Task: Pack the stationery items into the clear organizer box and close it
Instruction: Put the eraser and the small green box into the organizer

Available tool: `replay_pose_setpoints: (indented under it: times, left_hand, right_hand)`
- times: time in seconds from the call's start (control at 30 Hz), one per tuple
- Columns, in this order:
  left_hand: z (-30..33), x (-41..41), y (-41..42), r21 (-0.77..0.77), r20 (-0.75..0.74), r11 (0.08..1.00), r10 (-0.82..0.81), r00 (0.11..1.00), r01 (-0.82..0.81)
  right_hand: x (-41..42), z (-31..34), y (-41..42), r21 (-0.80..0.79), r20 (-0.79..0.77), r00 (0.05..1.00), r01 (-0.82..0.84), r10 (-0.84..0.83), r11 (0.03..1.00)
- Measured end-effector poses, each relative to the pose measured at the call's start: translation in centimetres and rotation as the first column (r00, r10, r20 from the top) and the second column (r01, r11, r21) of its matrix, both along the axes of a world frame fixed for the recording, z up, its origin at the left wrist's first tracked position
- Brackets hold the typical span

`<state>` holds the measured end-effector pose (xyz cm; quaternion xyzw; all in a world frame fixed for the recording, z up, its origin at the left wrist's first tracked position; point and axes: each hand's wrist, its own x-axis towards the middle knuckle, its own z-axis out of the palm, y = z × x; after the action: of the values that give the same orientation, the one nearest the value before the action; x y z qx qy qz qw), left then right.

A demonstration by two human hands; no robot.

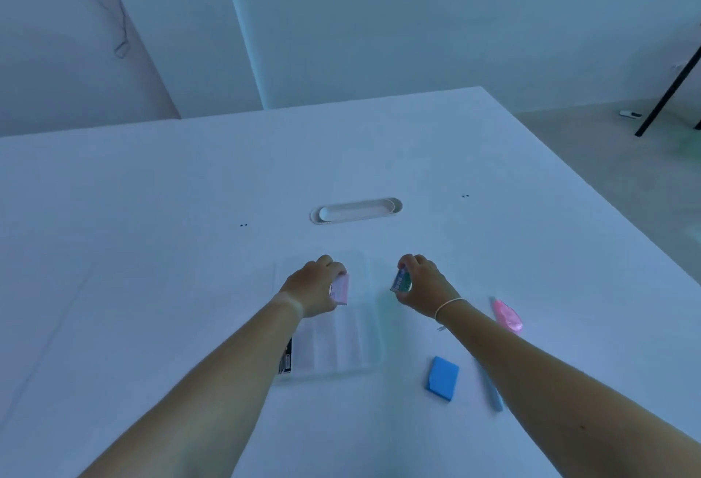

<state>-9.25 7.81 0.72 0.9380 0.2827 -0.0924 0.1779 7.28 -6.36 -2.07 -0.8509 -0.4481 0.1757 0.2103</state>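
The clear organizer box lies open on the white table, its lid flat on the far side and its dividers showing. My left hand hovers over the box's far part, shut on a small pink block. To the right of the box, my right hand is shut on a small blue-green patterned item. A blue eraser-like block, a light blue pen partly under my right forearm, and a pink correction-tape dispenser lie on the table to the right. A black item sits at the box's left edge.
An oval white cable cover is set into the white table beyond the box. The table's right edge runs diagonally, with floor and a black stand leg past it. Walls rise behind the table.
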Motion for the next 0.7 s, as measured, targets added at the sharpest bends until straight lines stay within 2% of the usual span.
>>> replay_pose_setpoints:
  times: [0.13, 0.3, 0.7]
  left_hand:
    - [0.1, -4.8, 0.5, -0.022, -0.003, 0.995, 0.094, 0.996, -0.094]
    - [-0.6, -8.3, 0.1, -0.047, -0.024, 0.991, 0.124, 0.992, -0.125]
    - [-2.6, -9.7, -1.7, -0.119, -0.097, 0.991, 0.045, 0.994, -0.056]
  right_hand:
    - [-3.7, 0.5, 2.5, 0.033, 0.004, 0.995, -0.102, 0.102, 0.994]
    - [-7.4, 0.5, 4.5, 0.042, 0.006, 0.98, -0.201, 0.201, 0.979]
    - [-9.3, 0.4, 5.4, 0.04, 0.013, 0.975, -0.22, 0.22, 0.975]
